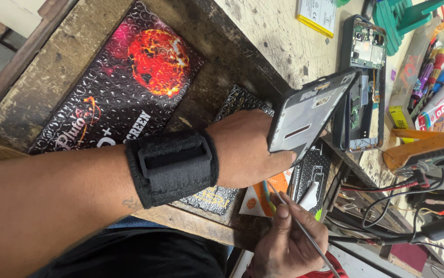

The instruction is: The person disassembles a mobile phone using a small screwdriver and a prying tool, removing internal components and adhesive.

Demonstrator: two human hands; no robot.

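Holding a phone frame (309, 110) tilted on edge above the open phone (366, 82).
Our left hand (247, 149) grips the frame's lower end, its long axis rising toward the phone; our right hand (286, 242) is closed on a thin metal tool (304, 231), below the frame, over the scarred wooden bench (278, 36).

The left forearm reaches in from the lower left across the view, a black strap wrapped around its wrist. The left hand (247, 149) is seen from the back, its fingers (283, 157) curled away and clamped shut in a grip. The right hand (289, 239) sits low, palm side up, fingers pinched closed.
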